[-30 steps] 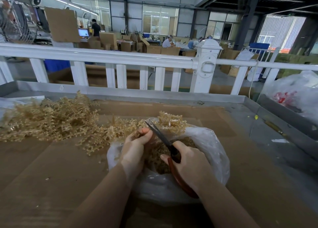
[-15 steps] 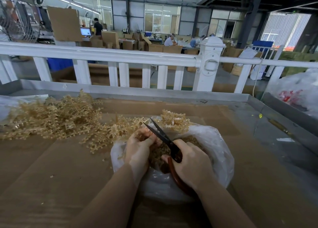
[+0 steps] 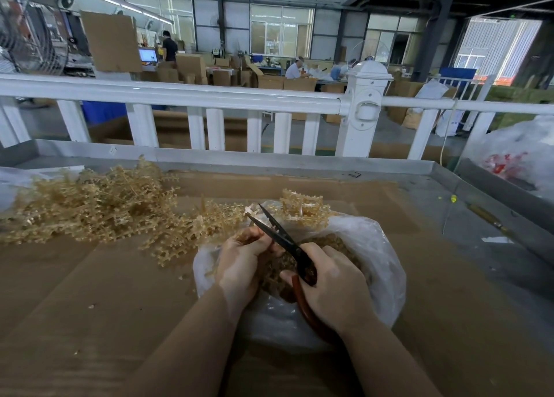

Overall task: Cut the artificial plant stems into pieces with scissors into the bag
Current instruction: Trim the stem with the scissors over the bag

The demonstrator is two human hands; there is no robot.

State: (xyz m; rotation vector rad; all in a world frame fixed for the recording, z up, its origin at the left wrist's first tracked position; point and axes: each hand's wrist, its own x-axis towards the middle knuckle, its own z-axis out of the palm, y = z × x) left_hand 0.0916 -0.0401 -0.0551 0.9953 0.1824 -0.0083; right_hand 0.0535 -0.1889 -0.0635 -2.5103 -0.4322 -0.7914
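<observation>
A clear plastic bag point(image 3: 380, 264) lies open on the cardboard-covered table, holding tan cut pieces point(image 3: 335, 242). My right hand point(image 3: 332, 288) grips red-handled scissors point(image 3: 277, 230) over the bag's mouth, the dark blades parted and pointing up-left. My left hand point(image 3: 239, 261) pinches a tan artificial plant stem point(image 3: 209, 219) at the bag's left rim, right beside the blades. A big heap of tan stems point(image 3: 90, 204) spreads across the table to the left. Another small tan cluster point(image 3: 302, 207) sits at the bag's far rim.
A raised metal rim point(image 3: 269, 159) bounds the table, with a white fence point(image 3: 192, 96) behind it. A second filled plastic bag point(image 3: 518, 153) sits at the far right. A thin tool point(image 3: 488, 219) and a yellow bit lie on the grey surface to the right.
The scissor blades, nearly closed a second ago, have parted. Both hands stay over the bag; my left hand keeps its hold on the stem.
</observation>
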